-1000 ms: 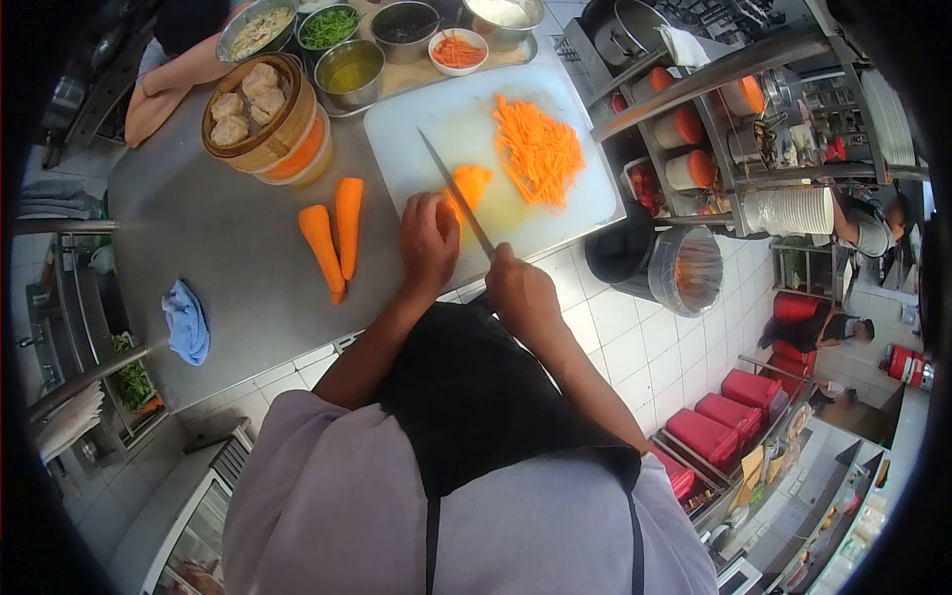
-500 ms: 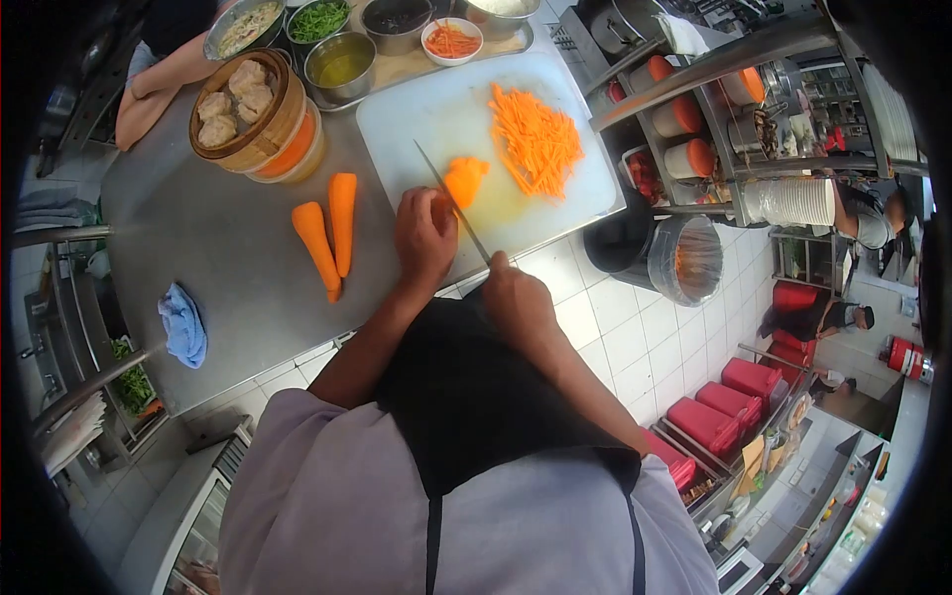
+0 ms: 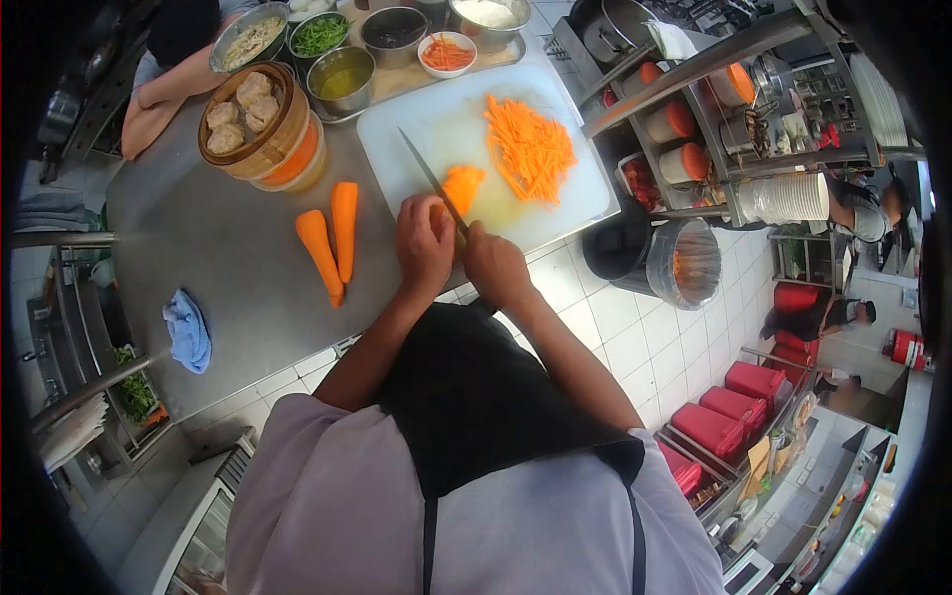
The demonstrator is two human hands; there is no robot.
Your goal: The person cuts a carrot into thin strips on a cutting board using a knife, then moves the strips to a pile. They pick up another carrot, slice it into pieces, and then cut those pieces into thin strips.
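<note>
Slicing carrot piece (image 3: 462, 185) at frame centre on cutting board (image 3: 426, 109): right hand (image 3: 494, 266) closed round knife (image 3: 426, 177), left hand (image 3: 424, 243) clamped on it. Best: fingertips tucked, knuckles guiding blade, thin even slices.

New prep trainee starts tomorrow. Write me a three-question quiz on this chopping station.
1. True or false: the right hand grips the knife.
2. How many whole carrots lie on the steel counter beside the cutting board?
3. What does the left hand hold down on the board? A) a carrot piece B) an onion C) a potato

Key: 1 true; 2 two; 3 A.
</note>
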